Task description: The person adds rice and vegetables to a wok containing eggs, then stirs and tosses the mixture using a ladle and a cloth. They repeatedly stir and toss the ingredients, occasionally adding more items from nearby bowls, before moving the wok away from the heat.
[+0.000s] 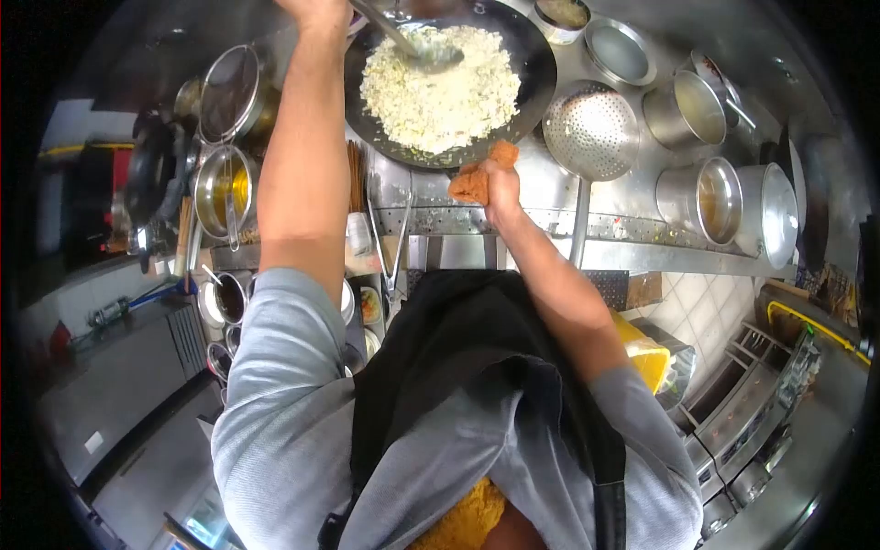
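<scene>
My left hand (316,9), partly cut off by the top edge, is closed around the handle of a metal ladle (443,59). The ladle's bowl rests in a pale, finely chopped mixture with green bits (440,105), which looks like fried rice. It lies spread in a dark wok (539,78). Close to the wok's near rim, my right hand (503,186) grips a folded orange-brown cloth (470,187). The cloth is pressed against the wok's edge; whether a handle lies under it is hidden.
A perforated strainer (591,128) lies right of the wok. Metal pots (686,110) and a pan of liquid (720,203) stand farther right. Left of my arm are a bowl of yellow oil (216,194) and a mesh sieve (229,92). Tongs (396,247) hang at the counter's front edge.
</scene>
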Action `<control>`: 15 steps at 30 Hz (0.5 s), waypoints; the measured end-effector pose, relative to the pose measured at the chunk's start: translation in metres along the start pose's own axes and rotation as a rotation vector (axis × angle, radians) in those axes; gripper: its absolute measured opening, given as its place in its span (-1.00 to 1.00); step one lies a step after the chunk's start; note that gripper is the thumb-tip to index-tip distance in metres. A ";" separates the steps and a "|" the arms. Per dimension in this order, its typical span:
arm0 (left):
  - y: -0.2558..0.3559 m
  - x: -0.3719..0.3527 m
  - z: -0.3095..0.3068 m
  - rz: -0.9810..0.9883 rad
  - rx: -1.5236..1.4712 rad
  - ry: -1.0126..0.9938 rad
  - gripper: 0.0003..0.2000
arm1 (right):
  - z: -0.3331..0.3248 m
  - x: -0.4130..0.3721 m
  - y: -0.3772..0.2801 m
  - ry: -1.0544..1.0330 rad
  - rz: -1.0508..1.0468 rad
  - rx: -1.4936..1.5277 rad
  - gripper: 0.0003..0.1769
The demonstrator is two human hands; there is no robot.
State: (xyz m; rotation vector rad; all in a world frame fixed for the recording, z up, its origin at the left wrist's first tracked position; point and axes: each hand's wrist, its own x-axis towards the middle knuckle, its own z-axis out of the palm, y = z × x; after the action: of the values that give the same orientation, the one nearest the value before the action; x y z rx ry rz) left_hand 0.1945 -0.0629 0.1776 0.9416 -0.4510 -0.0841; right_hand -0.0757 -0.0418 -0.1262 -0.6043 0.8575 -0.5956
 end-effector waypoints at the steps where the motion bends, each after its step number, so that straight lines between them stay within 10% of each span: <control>1: 0.007 -0.009 0.002 0.060 -0.027 -0.061 -0.69 | -0.001 -0.004 0.001 -0.003 0.006 -0.004 -0.69; 5: -0.071 -0.042 -0.009 0.082 0.263 0.146 -0.72 | 0.006 -0.011 -0.007 -0.005 0.010 -0.009 -0.68; 15: -0.009 -0.020 -0.005 0.123 0.191 -0.035 -0.70 | 0.012 -0.021 -0.016 0.008 0.093 -0.007 -0.70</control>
State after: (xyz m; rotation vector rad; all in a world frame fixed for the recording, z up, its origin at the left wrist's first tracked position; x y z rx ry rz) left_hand 0.1792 -0.0589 0.1610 1.0988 -0.5560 0.0556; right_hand -0.0804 -0.0353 -0.0979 -0.5657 0.8911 -0.5110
